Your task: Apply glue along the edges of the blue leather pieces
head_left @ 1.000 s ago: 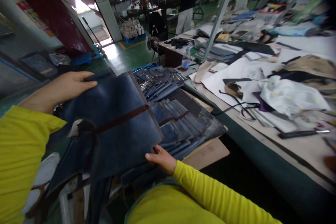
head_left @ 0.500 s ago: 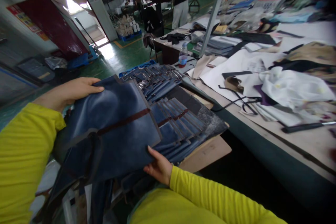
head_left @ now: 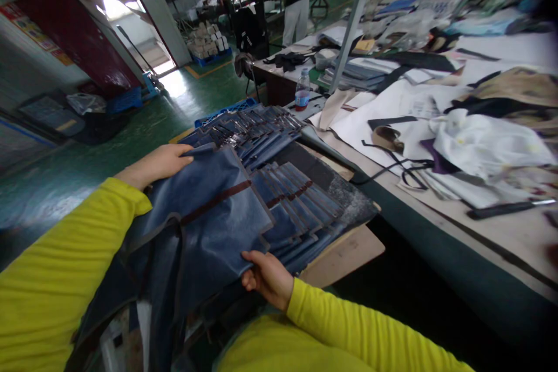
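Note:
A dark blue sheet piece [head_left: 218, 209] with grey edging and a brown strip is stretched between my two hands. My left hand [head_left: 163, 163] pinches its upper left edge. At the lower right edge my right hand [head_left: 267, 274] is closed on it, thumb on top. Just right of the piece lies a fanned stack of similar blue pieces [head_left: 300, 200] on a dark board. Behind it is a second pile [head_left: 257, 128] with shiny bits on top. The piece's lower part hangs down toward the bottom left.
A long table [head_left: 418, 209] on the right carries cloth, straps and paper. A bottle [head_left: 302, 90] stands near its left end, by a slanted metal post [head_left: 355, 23]. A person [head_left: 299, 0] stands in the background. A blue pallet [head_left: 211, 57] holds white rolls.
My left hand has moved right and slightly down with the piece's upper edge. My right hand has shifted slightly down and right. The sheet now shows more creases.

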Motion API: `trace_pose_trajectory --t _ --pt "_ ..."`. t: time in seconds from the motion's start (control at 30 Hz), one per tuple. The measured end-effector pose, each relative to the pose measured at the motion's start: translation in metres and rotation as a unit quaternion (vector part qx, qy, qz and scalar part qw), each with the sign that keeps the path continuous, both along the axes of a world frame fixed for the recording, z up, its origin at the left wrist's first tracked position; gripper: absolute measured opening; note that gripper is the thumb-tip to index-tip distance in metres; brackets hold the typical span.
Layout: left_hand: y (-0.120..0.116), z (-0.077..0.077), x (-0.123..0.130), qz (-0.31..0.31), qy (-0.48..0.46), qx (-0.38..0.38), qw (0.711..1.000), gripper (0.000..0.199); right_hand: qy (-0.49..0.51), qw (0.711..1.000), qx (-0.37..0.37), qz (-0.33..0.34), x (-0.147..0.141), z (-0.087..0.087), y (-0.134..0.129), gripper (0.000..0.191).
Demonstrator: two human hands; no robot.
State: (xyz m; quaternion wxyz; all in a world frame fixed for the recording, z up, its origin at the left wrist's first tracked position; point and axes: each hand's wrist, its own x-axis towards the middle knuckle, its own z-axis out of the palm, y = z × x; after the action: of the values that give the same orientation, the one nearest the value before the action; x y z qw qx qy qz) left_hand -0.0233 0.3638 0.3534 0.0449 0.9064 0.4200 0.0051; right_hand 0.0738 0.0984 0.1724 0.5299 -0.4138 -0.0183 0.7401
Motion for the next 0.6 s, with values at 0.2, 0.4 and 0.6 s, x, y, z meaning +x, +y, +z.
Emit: trace_pose_trajectory --t 0.2,0.4,0.6 --pt "-0.029 -0.048 0.036 -0.072 0.098 0.022 0.992 0.031 0.058 0.994 -0.064 -0.064 0.018 -0.008 -0.001 0.017" --pt "-0.025 -0.108 0.055 -0.095 0.113 0.043 0.988 0.032 0.075 0.992 -0.089 -0.047 0.024 -0.029 -0.003 0.030" --pt "-0.016 -0.143 0.053 -0.087 0.132 0.017 0.987 0.032 0.068 0.991 -0.098 0.052 0.037 -0.045 -0.009 0.057"
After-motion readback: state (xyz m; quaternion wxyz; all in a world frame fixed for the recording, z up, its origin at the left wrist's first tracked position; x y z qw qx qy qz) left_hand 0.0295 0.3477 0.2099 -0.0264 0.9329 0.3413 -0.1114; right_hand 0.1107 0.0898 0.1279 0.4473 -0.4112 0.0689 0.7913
